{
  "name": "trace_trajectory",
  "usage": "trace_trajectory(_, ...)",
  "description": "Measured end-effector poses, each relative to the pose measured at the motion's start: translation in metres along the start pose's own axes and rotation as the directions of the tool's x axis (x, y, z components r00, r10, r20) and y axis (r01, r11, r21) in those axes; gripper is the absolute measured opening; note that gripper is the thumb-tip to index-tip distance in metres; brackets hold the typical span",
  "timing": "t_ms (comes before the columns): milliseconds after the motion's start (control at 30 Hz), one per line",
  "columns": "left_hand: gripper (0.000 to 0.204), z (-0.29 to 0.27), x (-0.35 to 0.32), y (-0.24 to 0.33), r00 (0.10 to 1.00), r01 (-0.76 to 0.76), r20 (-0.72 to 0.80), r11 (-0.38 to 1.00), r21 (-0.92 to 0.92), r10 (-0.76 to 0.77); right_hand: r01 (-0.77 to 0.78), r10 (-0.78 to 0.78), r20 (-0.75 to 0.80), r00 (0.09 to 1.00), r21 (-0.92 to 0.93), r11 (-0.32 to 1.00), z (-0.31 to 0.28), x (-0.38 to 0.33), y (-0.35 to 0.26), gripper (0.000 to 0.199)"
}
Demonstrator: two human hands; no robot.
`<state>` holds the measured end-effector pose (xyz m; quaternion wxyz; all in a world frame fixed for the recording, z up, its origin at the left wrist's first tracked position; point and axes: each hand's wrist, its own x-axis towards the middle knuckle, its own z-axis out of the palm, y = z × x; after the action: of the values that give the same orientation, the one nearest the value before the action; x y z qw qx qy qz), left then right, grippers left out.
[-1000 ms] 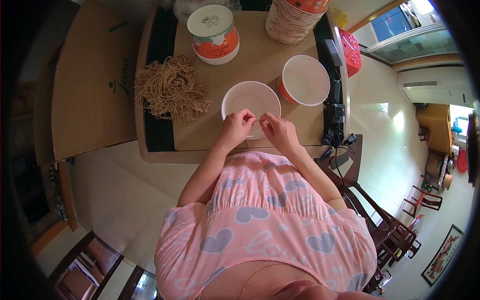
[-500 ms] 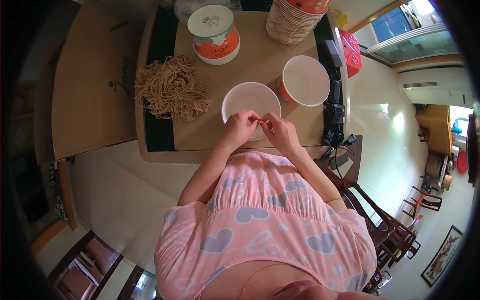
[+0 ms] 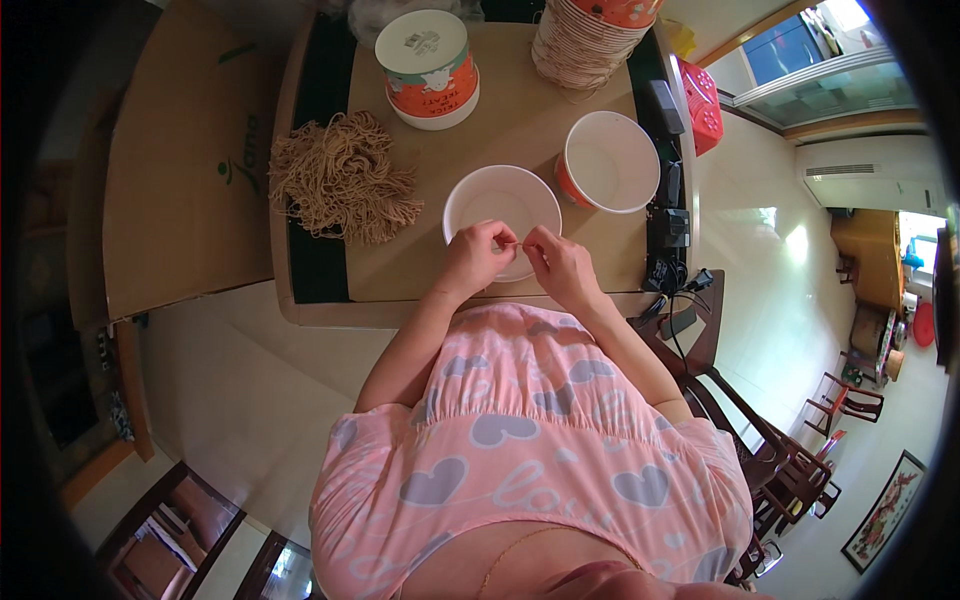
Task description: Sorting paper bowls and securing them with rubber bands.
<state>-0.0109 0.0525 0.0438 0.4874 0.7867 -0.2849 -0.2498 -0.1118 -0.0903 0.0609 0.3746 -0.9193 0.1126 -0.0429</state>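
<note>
Above the near rim of a white paper tub (image 3: 470,195), my two hands meet fingertip to fingertip. My left hand (image 3: 482,252) is closed in a pinch, and so is my right hand (image 3: 560,266). A short bit of thin tan cord (image 3: 519,244) stretches between their fingertips; most of it is hidden by the fingers. The tub beneath stands upright, its inside white. To the left lies a loose, tangled heap of tan cord (image 3: 345,178). An open orange-and-white tub (image 3: 612,165) stands just right of the one under my hands, leaning slightly in view.
At the back, an upturned printed tub (image 3: 430,85) rests on another. A stack (image 3: 590,45) ringed by pale cord stands far right. Black power adapters (image 3: 668,228) with cables line the table's right edge. A large cardboard box (image 3: 190,170) stands at left, a dark wooden chair (image 3: 705,345) at right.
My fingertips have drawn slightly apart, and the thin cord between them shows more. Everything else on the table stays put.
</note>
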Motion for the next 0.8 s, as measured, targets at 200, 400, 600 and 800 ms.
trace_trajectory(200, 0.011, -0.012, 0.000, 0.004, 0.995, 0.095, 0.036, 0.995, -0.020, -0.094, -0.040, 0.040, 0.016, 0.999, 0.016, 0.999, -0.003, 0.000, 0.001, 0.010)
trace_trajectory(400, 0.013, -0.011, -0.001, 0.005, 0.994, 0.102, 0.028, 0.995, 0.010, -0.102, -0.021, 0.021, 0.021, 1.000, 0.002, 1.000, -0.002, -0.001, 0.002, 0.009)
trace_trajectory(600, 0.011, -0.009, 0.000, -0.001, 0.998, 0.054, -0.027, 0.998, 0.038, -0.053, -0.017, 0.017, 0.040, 0.999, 0.016, 1.000, -0.002, -0.001, 0.003, 0.009)
trace_trajectory(800, 0.010, -0.012, -0.003, 0.017, 0.999, 0.040, -0.004, 0.999, -0.030, -0.040, 0.004, 0.000, -0.037, 0.999, 0.099, 0.995, -0.011, 0.003, -0.011, 0.013)
